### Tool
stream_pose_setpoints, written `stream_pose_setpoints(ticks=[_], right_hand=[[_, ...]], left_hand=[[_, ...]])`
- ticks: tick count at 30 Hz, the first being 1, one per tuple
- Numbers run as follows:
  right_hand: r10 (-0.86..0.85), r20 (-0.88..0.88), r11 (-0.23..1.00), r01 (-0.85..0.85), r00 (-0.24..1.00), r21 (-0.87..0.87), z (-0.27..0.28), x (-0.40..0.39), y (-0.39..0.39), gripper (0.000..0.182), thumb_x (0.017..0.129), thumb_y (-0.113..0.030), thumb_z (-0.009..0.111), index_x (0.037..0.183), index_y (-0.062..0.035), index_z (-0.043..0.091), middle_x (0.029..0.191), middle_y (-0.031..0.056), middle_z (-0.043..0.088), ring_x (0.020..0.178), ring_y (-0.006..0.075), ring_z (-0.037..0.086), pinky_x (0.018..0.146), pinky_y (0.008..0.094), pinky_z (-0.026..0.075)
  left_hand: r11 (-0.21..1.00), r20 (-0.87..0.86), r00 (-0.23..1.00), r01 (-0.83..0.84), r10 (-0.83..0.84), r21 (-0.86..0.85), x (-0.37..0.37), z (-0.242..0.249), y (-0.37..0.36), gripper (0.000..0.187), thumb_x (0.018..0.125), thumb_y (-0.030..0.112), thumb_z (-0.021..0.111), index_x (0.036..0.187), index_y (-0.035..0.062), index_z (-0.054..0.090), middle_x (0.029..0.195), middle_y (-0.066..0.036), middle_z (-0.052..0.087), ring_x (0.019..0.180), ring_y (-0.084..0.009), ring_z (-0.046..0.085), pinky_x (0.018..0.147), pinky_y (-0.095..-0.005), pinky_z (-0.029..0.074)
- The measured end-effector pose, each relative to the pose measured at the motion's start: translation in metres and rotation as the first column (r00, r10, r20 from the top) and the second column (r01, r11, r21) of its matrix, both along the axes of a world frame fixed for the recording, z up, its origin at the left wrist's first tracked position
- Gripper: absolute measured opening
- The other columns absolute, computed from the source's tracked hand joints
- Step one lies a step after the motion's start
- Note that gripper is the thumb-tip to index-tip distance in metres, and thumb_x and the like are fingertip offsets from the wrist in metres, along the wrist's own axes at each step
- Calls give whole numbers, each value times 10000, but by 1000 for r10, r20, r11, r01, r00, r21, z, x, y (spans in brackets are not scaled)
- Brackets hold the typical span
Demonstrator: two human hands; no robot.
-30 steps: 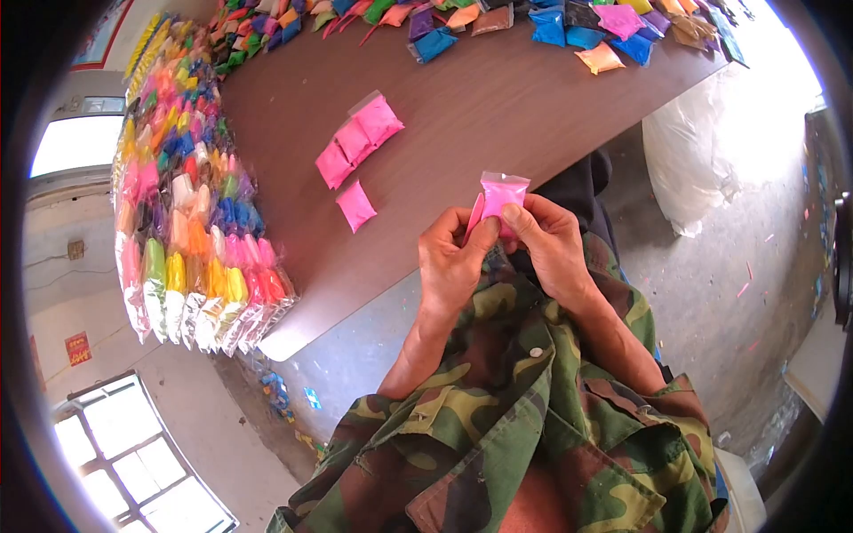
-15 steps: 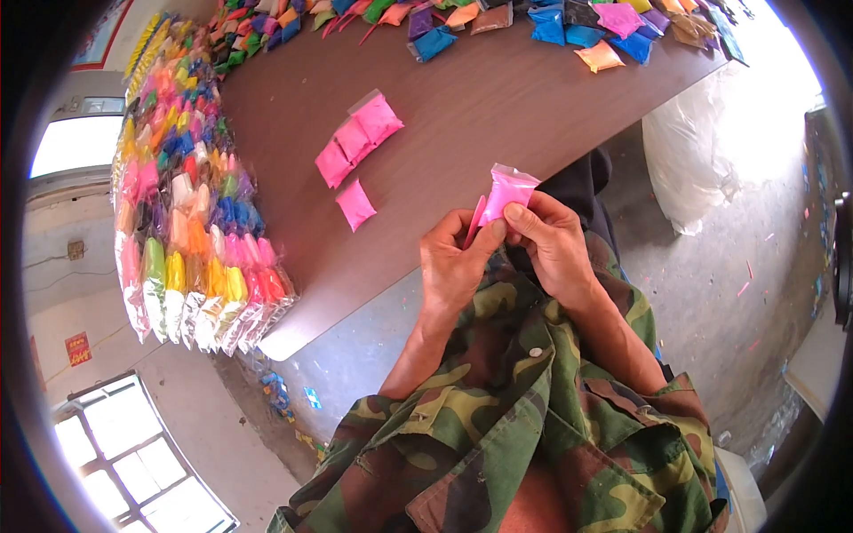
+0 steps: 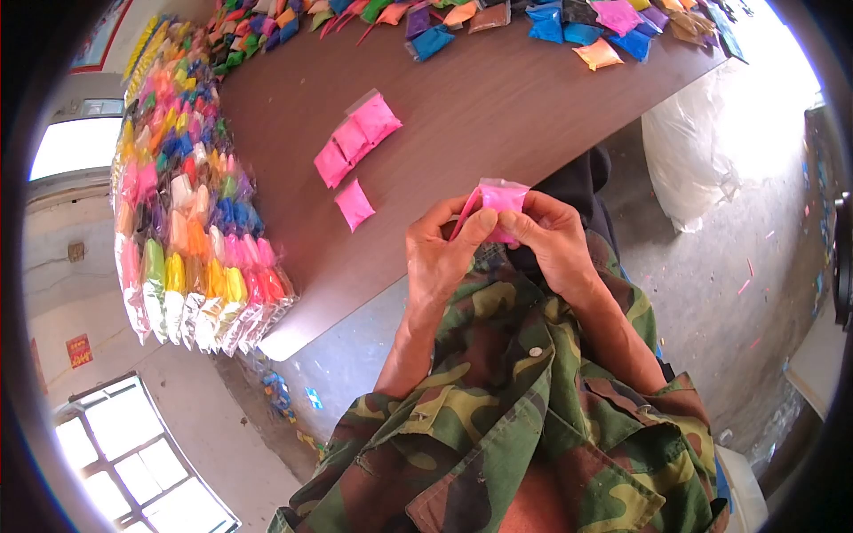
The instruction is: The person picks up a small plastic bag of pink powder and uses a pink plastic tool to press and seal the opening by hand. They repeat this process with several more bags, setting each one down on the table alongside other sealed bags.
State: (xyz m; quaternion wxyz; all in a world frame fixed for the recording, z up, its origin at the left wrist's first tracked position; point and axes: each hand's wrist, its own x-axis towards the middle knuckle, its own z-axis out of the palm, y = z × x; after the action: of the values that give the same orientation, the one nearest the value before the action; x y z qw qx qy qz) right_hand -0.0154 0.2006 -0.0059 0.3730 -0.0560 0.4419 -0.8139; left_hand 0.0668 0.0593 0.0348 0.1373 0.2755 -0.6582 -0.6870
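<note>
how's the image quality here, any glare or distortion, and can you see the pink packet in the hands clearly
Head view: strong fisheye, with a black rim and the table edge bowed. The window at lower left and the floor at upper right are blown out white. The pink packet is sharp and evenly lit, pinched between left hand and right hand; fingers cover its lower part.

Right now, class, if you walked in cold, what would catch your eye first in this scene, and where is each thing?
First, the pink packet pinched between the left hand and right hand, above the camouflage jacket. Next, the stacked rows of many-coloured packets along the left edge of the brown table. Then the few pink packets lying on the table's middle.
</note>
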Motion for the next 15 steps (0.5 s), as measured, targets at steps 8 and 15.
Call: stream_pose_setpoints(ticks=[8, 15], right_hand=[[93, -118, 993, -84, 989, 78, -8, 1, 1, 302, 1026, -160, 744, 1255, 36, 730, 1058, 6, 735, 916, 47, 630, 774, 225, 509], [54, -64, 999, -53, 997, 9, -8, 2, -1, 295, 1058, -182, 709, 1248, 43, 726, 1055, 13, 734, 942, 57, 641, 815, 234, 528]], left_hand=[[992, -11, 998, 62, -63, -114, 6, -21, -12, 201, 995, 179, 788, 966, -15, 745, 799, 26, 703, 713, -22, 565, 607, -219, 446], [1000, -31, 999, 25, -25, 11, 6, -11, -5, 201, 1003, 170, 775, 1034, -27, 748, 879, 2, 725, 790, -50, 620, 708, -229, 507]])
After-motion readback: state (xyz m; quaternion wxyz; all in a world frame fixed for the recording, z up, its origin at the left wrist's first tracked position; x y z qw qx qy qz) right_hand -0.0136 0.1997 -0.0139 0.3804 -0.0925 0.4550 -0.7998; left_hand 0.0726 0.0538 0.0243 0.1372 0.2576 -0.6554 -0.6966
